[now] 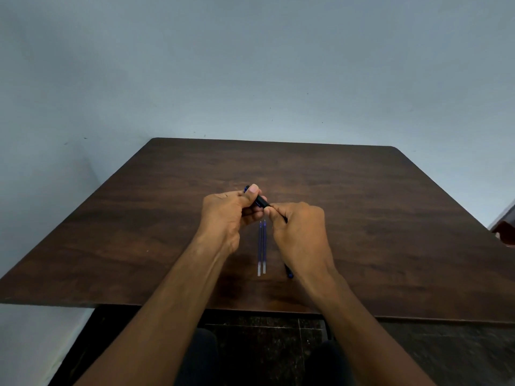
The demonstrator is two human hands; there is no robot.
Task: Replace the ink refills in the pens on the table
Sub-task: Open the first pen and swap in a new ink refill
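Above the middle of the dark wooden table (362, 204), my left hand (231, 213) grips a black and blue pen (260, 201), thumb on top of its barrel. My right hand (298, 232) pinches the thin dark end coming out of the pen's right side; whether that is the tip piece or the refill I cannot tell. Two blue ink refills (262, 247) lie side by side on the table between my wrists, tips pointing away from me. A second pen (289, 271) lies beside my right wrist, mostly hidden by it.
The table stands against a pale blue-grey wall. A reddish-brown object (505, 232) shows at the far right edge. Below the near table edge are a dark tiled floor and my knees.
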